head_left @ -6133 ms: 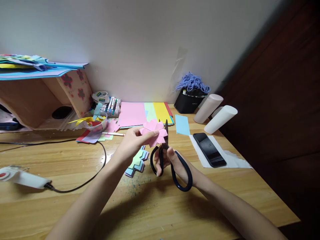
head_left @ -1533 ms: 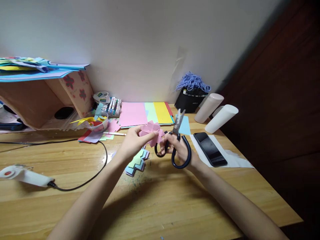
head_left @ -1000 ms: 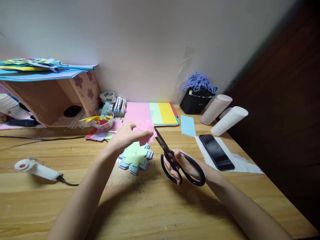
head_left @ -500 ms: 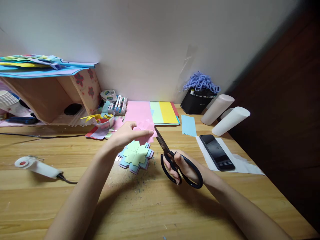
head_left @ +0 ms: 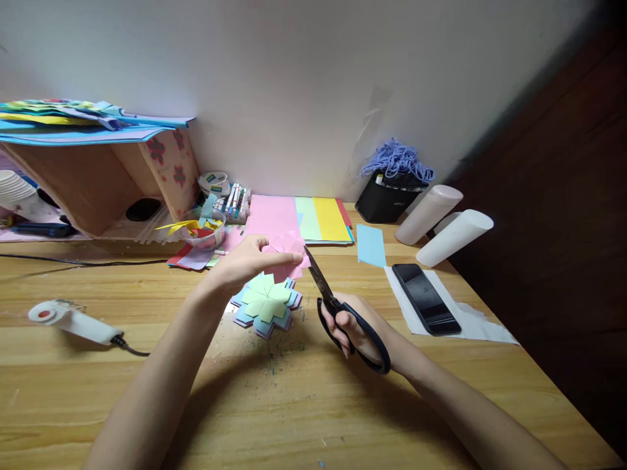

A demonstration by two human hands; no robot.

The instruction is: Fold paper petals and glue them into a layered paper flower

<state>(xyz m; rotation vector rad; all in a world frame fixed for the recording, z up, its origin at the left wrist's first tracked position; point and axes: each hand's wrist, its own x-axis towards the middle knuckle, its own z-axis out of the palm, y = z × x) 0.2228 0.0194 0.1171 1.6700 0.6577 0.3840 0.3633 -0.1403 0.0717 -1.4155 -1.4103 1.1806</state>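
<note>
Between the thumb and fingers of my left hand [head_left: 247,260] is a pink paper flower [head_left: 285,245], raised above the table. My right hand [head_left: 353,323] has its fingers through the black handles of a pair of scissors [head_left: 321,279]. The dark blades point up and left, their tips at the right edge of the pink paper. Below my left hand lies a layered paper flower [head_left: 267,300], light green on top of blue and purple layers. Part of the pink flower is hidden by my left thumb and fingers.
A white corded tool [head_left: 78,323] lies at left. Coloured paper sheets [head_left: 272,215], markers [head_left: 236,201] and a tub of scraps [head_left: 208,235] stand behind. At right are a phone [head_left: 426,299], white bottles [head_left: 455,238] and a black case [head_left: 389,199] topped with purple yarn.
The scissor handles have drawn closer together as my right hand closed. The blades sit at the pink flower's right edge, and my left hand has barely moved.
</note>
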